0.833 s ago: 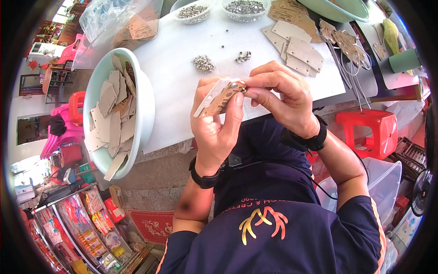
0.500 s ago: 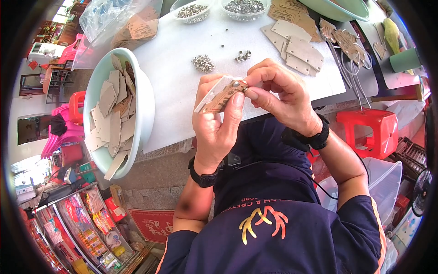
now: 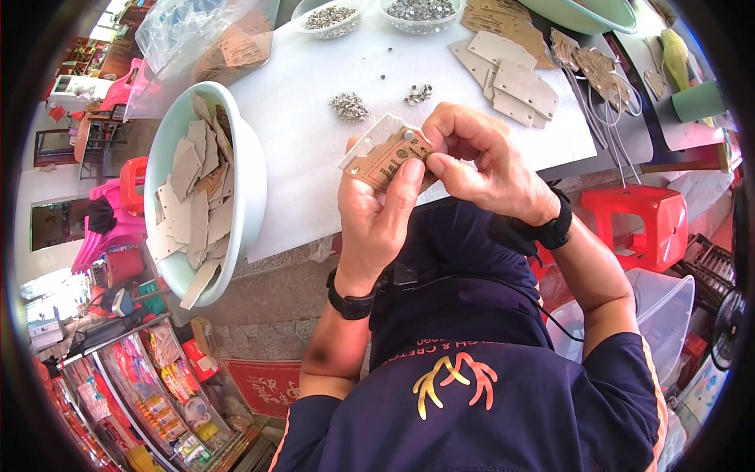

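My left hand (image 3: pixel 373 216) grips a brown cardboard card (image 3: pixel 387 161) with dark print, its thumb lying across the front. A clear plastic piece (image 3: pixel 366 144) lies along the card's upper left edge. One round metal stud (image 3: pixel 408 135) sits near the card's top corner. Thumb and forefinger of my right hand (image 3: pixel 495 173) pinch the card's right edge; whether a small part is between them is hidden. Just beyond my hands, two small heaps of metal fasteners, a larger one (image 3: pixel 349 108) and a smaller one (image 3: pixel 418 95), lie on the white table surface (image 3: pixel 303 177).
At left stands a pale green basin (image 3: pixel 250 169) full of grey-brown card pieces. Two clear tubs of metal parts (image 3: pixel 330 31) (image 3: pixel 421 23) are at the far edge. Stacked cards (image 3: pixel 523 90) lie at the far right, beside white cords (image 3: pixel 609 130). A red stool (image 3: pixel 641 220) stands right of the table.
The card has turned so its printed face shows more fully. My right fingertips have come down along its right edge, and the metal part seen at them earlier is now hidden.
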Demonstrator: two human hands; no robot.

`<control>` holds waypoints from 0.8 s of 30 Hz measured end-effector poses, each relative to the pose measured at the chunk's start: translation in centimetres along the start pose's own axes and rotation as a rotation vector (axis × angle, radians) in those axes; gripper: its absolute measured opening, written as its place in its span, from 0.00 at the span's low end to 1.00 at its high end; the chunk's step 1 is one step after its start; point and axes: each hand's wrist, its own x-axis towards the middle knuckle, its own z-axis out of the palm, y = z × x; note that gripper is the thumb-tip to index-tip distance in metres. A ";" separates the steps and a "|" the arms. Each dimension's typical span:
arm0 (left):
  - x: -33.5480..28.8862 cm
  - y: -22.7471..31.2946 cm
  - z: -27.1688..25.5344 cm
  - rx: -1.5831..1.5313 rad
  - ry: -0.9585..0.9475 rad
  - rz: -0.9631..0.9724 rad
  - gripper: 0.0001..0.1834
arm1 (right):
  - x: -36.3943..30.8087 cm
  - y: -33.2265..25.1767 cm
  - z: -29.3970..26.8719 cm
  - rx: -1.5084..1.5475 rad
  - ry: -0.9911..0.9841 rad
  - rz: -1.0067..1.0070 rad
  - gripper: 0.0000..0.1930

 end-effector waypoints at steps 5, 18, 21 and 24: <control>0.0 -0.1 -0.2 0.060 -0.016 0.007 0.14 | 0.0 -1.4 -0.7 0.186 -0.147 0.269 0.08; -1.8 0.2 -2.6 -0.053 0.188 -0.167 0.15 | 1.5 -1.1 -2.1 -0.138 0.087 0.336 0.11; -3.2 0.3 -3.7 -0.051 0.229 -0.206 0.15 | 2.7 -2.5 -2.0 -0.331 0.014 0.291 0.11; -3.8 0.6 -4.1 -0.145 0.302 -0.211 0.14 | 3.5 -2.3 -1.1 -0.494 -0.082 0.120 0.10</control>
